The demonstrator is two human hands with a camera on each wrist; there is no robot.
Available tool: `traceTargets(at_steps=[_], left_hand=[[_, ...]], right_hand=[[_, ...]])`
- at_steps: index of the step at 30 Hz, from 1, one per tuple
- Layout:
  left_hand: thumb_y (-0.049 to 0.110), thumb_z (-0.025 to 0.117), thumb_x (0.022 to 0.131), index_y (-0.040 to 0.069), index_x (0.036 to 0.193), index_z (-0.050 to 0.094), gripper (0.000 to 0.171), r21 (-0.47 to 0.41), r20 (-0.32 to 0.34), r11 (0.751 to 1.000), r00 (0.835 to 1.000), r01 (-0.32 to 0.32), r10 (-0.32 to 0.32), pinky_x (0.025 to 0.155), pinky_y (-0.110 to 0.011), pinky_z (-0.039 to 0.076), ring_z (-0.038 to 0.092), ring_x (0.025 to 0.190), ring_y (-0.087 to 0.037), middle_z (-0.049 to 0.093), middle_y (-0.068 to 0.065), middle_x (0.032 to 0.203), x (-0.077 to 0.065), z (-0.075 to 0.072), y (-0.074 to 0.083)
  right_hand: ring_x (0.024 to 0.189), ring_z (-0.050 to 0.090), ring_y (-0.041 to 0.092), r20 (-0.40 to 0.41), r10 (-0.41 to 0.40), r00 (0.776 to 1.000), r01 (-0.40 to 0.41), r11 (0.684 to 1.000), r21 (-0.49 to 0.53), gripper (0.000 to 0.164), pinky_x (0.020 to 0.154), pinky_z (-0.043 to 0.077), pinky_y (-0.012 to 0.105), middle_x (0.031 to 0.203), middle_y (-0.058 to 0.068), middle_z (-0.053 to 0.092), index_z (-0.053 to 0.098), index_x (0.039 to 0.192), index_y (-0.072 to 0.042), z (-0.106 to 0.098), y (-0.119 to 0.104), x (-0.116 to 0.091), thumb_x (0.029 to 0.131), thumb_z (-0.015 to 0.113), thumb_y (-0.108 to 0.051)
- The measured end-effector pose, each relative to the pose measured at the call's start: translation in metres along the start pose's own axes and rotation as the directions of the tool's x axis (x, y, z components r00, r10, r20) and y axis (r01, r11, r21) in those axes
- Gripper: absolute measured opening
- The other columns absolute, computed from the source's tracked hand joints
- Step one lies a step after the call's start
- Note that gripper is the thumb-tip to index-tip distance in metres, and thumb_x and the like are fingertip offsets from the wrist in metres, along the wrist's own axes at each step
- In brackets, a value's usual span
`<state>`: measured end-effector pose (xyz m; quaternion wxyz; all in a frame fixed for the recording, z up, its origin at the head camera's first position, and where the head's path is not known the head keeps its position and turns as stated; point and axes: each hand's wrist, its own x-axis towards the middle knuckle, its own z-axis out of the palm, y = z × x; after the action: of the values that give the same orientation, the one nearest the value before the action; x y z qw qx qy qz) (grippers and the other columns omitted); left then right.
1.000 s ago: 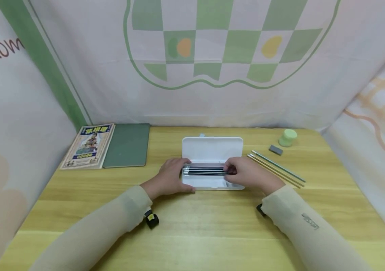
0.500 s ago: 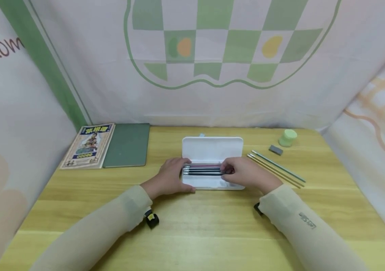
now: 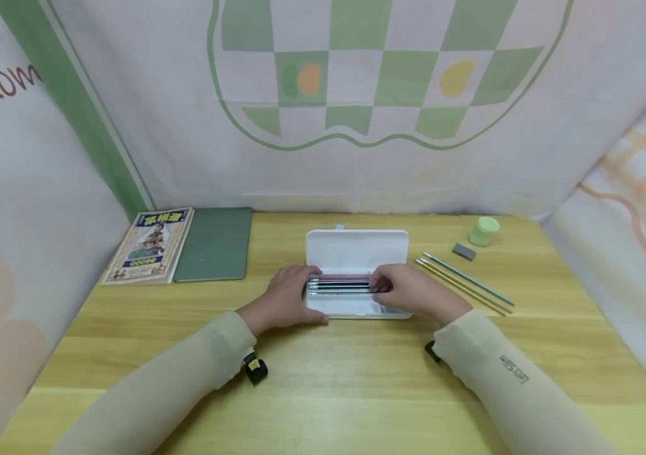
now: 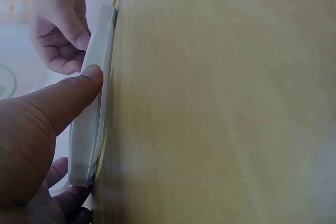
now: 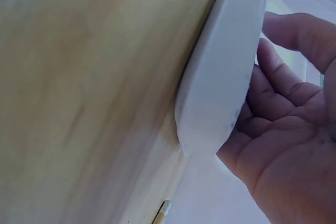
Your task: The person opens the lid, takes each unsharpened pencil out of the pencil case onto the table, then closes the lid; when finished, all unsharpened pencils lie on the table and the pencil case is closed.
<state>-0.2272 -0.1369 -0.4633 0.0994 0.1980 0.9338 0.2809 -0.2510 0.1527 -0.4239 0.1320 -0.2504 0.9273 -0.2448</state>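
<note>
A white pencil case [image 3: 357, 248] lies with its lid up in the middle of the table. Several dark pencils [image 3: 340, 285] lie lengthwise inside, their metal-capped ends to the left. My left hand [image 3: 289, 297] grips the case's left end; in the left wrist view, its thumb [image 4: 92, 73] presses the front wall and its fingers go round the end. Over the right part of the case, my right hand [image 3: 414, 291] reaches in with curled fingers round the pencils' right ends. In the right wrist view the case wall [image 5: 226, 72] hides those fingertips.
To the right of the case lie two gold pencils [image 3: 459, 285] and a green pencil [image 3: 468, 278]. Behind them are a grey eraser [image 3: 463, 251] and a light green round container [image 3: 483, 231]. A comic-style book [image 3: 149, 245] and a dark green book [image 3: 215, 243] lie at the back left.
My right hand has shifted slightly left inside the case. The pencils have spread a little, the front one now apart from the others. My left hand stays at the case's left end.
</note>
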Motion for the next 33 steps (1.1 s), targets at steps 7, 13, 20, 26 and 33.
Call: traceTargets(at_steps=[7, 13, 20, 26, 33], left_hand=[[0.061, 0.088, 0.074, 0.018, 0.155, 0.043, 0.102, -0.002, 0.003, 1.0, 1.0, 0.001, -0.001, 0.123, -0.054, 0.022, 0.029, 0.151, -0.032, 0.043, -0.004, 0.16, 0.0, 0.001, -0.001], [0.061, 0.088, 0.075, 0.018, 0.155, 0.043, 0.102, 0.003, 0.001, 1.0, 1.0, -0.001, 0.001, 0.123, -0.052, 0.022, 0.029, 0.151, -0.031, 0.043, -0.004, 0.16, 0.0, 0.0, 0.0], [0.06, 0.088, 0.075, 0.017, 0.155, 0.043, 0.101, 0.0, -0.001, 1.0, 1.0, -0.003, 0.003, 0.122, -0.051, 0.023, 0.03, 0.15, -0.031, 0.043, -0.005, 0.16, 0.001, 0.0, 0.0], [0.06, 0.088, 0.075, 0.018, 0.155, 0.043, 0.101, 0.001, 0.001, 1.0, 1.0, -0.001, 0.001, 0.123, -0.051, 0.023, 0.03, 0.15, -0.031, 0.044, -0.005, 0.159, 0.001, 0.0, 0.0], [0.061, 0.088, 0.075, 0.018, 0.155, 0.042, 0.102, 0.006, 0.007, 1.0, 1.0, 0.01, -0.01, 0.122, -0.052, 0.023, 0.029, 0.15, -0.031, 0.043, -0.005, 0.16, 0.001, -0.001, 0.001]], right_hand=[[0.078, 0.059, 0.013, 0.003, -0.013, 1.0, 0.013, 1.0, -0.002, 0.007, 0.073, 0.052, 0.033, 0.086, -0.004, 0.067, 0.072, 0.093, -0.014, 0.001, 0.001, 0.001, 0.092, 0.074, -0.007], [0.079, 0.06, 0.013, -0.003, -0.005, 1.0, 0.005, 1.0, 0.016, 0.005, 0.073, 0.053, 0.033, 0.086, -0.003, 0.068, 0.073, 0.094, -0.012, 0.0, 0.001, 0.001, 0.091, 0.073, -0.008], [0.082, 0.062, 0.014, -0.006, 0.016, 1.0, -0.015, 0.998, 0.059, 0.006, 0.076, 0.054, 0.034, 0.088, -0.002, 0.069, 0.072, 0.097, -0.01, -0.001, 0.002, 0.002, 0.091, 0.072, -0.01], [0.082, 0.062, 0.014, -0.021, 0.006, 1.0, -0.005, 0.997, 0.083, 0.005, 0.076, 0.054, 0.035, 0.088, -0.002, 0.069, 0.072, 0.097, -0.009, -0.001, 0.004, 0.0, 0.091, 0.072, -0.01], [0.085, 0.062, 0.015, -0.032, 0.025, 0.999, -0.021, 0.993, 0.112, 0.007, 0.077, 0.054, 0.035, 0.091, 0.0, 0.069, 0.071, 0.098, -0.009, -0.004, 0.011, -0.006, 0.091, 0.07, -0.01]])
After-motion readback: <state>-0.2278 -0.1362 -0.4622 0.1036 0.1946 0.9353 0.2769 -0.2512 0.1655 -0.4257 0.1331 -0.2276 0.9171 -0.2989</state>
